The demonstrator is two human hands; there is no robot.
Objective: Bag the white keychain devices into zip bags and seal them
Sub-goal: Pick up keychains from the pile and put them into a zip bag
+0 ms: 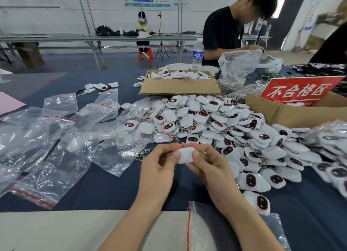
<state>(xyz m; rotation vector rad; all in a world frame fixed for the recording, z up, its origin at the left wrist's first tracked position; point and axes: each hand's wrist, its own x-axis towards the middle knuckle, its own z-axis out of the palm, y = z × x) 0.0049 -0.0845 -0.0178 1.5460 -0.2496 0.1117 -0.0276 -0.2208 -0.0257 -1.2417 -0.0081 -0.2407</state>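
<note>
Both hands hold one white keychain device (185,155) above the dark table (105,190), its plain white back toward me. My left hand (161,163) pinches its left end and my right hand (207,163) pinches its right end. A large heap of white keychain devices (216,123) with dark oval faces lies just beyond and to the right. Several clear zip bags (56,147) with red seal strips spread across the left; some contain a device. One zip bag (206,230) lies under my right forearm.
A cardboard box (179,86) of devices stands behind the heap. A second cardboard box (281,111) with a red sign (298,90) sits at right. A water bottle (198,54), a bag of metal rings (236,68) and a seated person in black (231,29) are across the table.
</note>
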